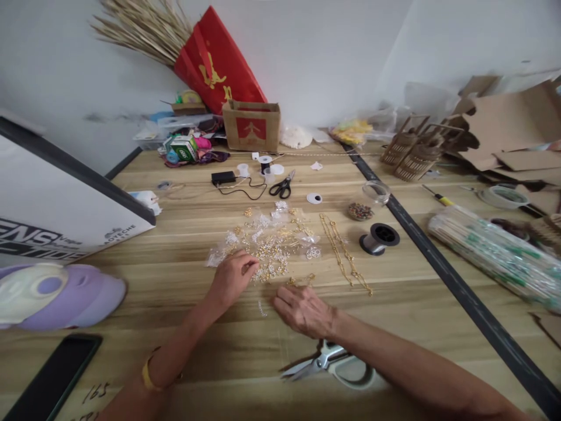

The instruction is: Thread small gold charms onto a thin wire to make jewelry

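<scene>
Beads (272,257) lie beside the nearer, pinched left hand (231,276) and beyond the curled right hand (303,311); what either holds, I cannot tell.

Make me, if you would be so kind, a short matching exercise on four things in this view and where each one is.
Column one
1. Left hand
2. Gold chain
3. Light-handled scissors
4. Phone

Column two
A. In the lower left of the picture, its screen dark
B. At the near edge of the pile of small gold and clear pieces
C. Partly hidden by the right forearm
D. Between that pile and the wire spool

Right pairs: 1-B, 2-D, 3-C, 4-A
</scene>
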